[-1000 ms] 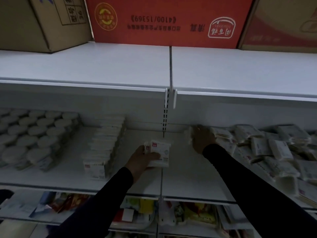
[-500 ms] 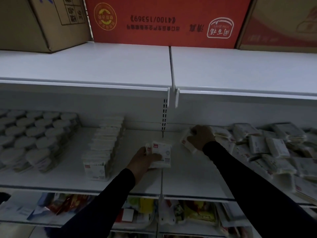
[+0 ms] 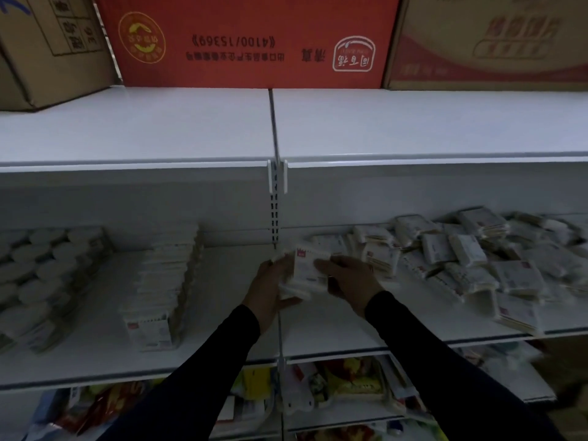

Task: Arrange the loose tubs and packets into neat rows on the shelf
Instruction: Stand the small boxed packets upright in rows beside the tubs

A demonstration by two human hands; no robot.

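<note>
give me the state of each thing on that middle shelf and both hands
left hand: gripping the packets from the left
right hand: gripping the same packets from the right
held packets: small stack, between both hands
packet row: neat, upright
tubs: neat rows
loose packets: jumbled heap

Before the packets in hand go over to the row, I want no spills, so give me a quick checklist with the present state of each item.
1. Left hand holds the stack of packets: ok.
2. Right hand has its grip on the same stack: ok.
3. Packets in the stack squared up: not ok, edges look offset.
4. Row of packets on the left is tidy, with bare shelf beside it: ok.
5. Loose pile on the right sorted: not ok.
6. Number of packets held: cannot tell.
</note>
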